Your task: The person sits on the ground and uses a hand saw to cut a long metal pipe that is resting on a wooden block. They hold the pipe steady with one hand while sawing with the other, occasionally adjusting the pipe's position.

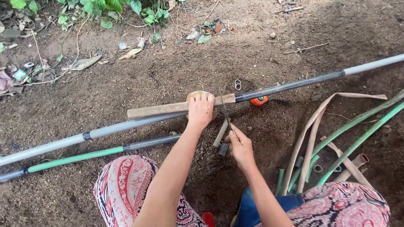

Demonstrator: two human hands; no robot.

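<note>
Left hand [200, 110] presses palm-down on a tan pipe [168, 109], fingers curled over it and over a round wooden block [195, 95] beneath. That pipe joins a long grey pipe [294, 85] lying across the soil [126, 84]. Right hand [240, 147] pinches a thin hacksaw blade [223, 105] between fingers and thumb, the blade crossing the tan pipe just beside the left hand. An orange tape measure [259, 101] lies just behind the grey pipe. Green hoses [357, 138] lie to the right.

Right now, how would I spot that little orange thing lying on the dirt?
Follow the long grey pipe across the soil to where the left hand presses a brown pipe piece. Just right of that, tucked under the pipe, sits the tape measure, the only bright orange object.
</note>
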